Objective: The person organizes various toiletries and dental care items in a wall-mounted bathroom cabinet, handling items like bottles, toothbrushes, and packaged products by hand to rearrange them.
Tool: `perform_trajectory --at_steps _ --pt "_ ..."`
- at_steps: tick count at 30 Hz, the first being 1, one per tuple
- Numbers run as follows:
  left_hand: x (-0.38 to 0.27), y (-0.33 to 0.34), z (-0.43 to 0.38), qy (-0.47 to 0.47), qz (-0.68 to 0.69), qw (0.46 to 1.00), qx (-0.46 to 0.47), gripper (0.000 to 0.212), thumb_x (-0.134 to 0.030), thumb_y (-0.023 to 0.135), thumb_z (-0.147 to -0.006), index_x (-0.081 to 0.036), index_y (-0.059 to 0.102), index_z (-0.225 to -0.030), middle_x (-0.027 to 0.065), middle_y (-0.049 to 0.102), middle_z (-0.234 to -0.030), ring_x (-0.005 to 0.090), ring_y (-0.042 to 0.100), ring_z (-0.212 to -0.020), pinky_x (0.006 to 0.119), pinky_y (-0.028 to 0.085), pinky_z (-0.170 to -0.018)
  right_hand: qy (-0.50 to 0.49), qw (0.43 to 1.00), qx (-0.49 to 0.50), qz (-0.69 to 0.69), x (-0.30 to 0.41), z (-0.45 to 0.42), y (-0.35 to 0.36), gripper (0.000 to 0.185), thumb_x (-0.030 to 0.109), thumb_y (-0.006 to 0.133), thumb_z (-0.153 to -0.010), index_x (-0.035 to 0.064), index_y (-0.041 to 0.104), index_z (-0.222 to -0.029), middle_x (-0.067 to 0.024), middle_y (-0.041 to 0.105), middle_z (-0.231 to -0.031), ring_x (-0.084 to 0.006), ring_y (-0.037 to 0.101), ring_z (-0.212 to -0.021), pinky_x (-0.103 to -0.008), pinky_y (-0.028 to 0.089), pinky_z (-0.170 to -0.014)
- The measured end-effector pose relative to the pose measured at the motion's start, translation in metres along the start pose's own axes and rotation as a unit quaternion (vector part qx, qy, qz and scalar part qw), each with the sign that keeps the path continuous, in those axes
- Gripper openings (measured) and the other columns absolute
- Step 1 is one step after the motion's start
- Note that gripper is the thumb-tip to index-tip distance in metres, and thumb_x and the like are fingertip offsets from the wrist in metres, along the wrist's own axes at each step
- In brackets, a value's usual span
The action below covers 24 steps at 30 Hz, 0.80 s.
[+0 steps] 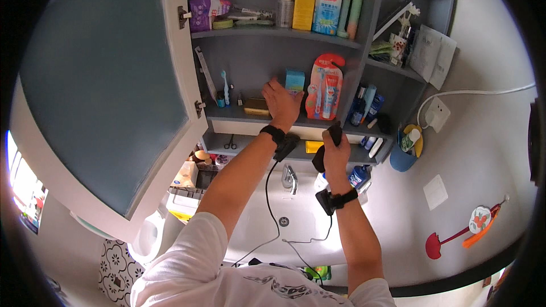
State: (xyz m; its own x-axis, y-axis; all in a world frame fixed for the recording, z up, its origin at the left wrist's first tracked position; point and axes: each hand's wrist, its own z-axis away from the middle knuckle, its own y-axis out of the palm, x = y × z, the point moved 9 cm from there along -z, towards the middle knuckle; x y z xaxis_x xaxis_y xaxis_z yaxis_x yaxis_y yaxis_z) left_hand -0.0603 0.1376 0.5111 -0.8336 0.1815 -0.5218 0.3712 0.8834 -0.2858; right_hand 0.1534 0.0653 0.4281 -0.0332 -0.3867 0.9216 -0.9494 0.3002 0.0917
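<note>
My left hand [282, 103] reaches onto the middle shelf of the open wall cabinet. Its fingers are at a small blue box [294, 79], partly in front of it; whether they grip anything is hidden. Beside the hand lies a brown case [256, 107]. A red-backed blister pack [325, 89] with a child's toothbrush and toothpaste stands to the right. Lower down, in front of the narrow bottom shelf, my right hand [337, 151] is closed around a black object [335, 134] that sticks out above and left of the fist; its kind is unclear.
The cabinet's mirrored door [106, 89] hangs open at left. Overhead, the upper shelf [273, 33] holds bottles, a yellow box [304, 1] and electric toothbrushes. Scissors [230, 142] lie on the bottom shelf. Below are the faucet [289, 178] and washbasin [251, 226]; wrist cables [273, 221] hang across it.
</note>
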Motion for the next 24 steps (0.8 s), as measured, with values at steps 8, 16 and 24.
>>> perform_trajectory --at_steps 8,16,24 --pt "-0.021 0.027 0.043 -0.059 0.133 0.965 0.217 0.033 -0.02 0.069 -0.083 -0.003 0.06 -0.109 0.0218 0.066 -0.1 0.0413 0.064 -0.094 0.049 0.051 -0.077 -0.105 0.979 0.001 0.176 0.022 -0.063 0.042 0.05 0.024 0.069 -0.086 -0.0052 0.053 -0.124 -0.0274 0.062 -0.116 -0.043 0.061 -0.107 -0.0428 0.049 -0.09" --pt "-0.019 0.033 0.045 -0.06 0.191 0.966 0.166 0.023 -0.024 0.063 -0.088 -0.003 0.064 -0.096 0.0232 0.067 -0.09 0.0423 0.064 -0.088 0.048 0.051 -0.074 -0.076 0.991 -0.015 0.106 -0.014 -0.073 0.044 0.056 0.029 0.068 -0.087 -0.0057 0.052 -0.127 -0.0296 0.061 -0.12 -0.0435 0.06 -0.11 -0.043 0.047 -0.093" --pt "0.004 0.01 0.036 0.052 0.202 0.961 0.18 0.015 -0.014 0.07 -0.077 -0.003 0.065 -0.086 0.0174 0.065 -0.09 0.0397 0.062 -0.091 0.047 0.05 -0.077 -0.135 0.984 -0.036 0.111 -0.019 -0.07 0.048 0.056 0.03 0.076 -0.081 -0.0058 0.058 -0.12 -0.0254 0.066 -0.108 -0.0408 0.064 -0.101 -0.0422 0.05 -0.087"
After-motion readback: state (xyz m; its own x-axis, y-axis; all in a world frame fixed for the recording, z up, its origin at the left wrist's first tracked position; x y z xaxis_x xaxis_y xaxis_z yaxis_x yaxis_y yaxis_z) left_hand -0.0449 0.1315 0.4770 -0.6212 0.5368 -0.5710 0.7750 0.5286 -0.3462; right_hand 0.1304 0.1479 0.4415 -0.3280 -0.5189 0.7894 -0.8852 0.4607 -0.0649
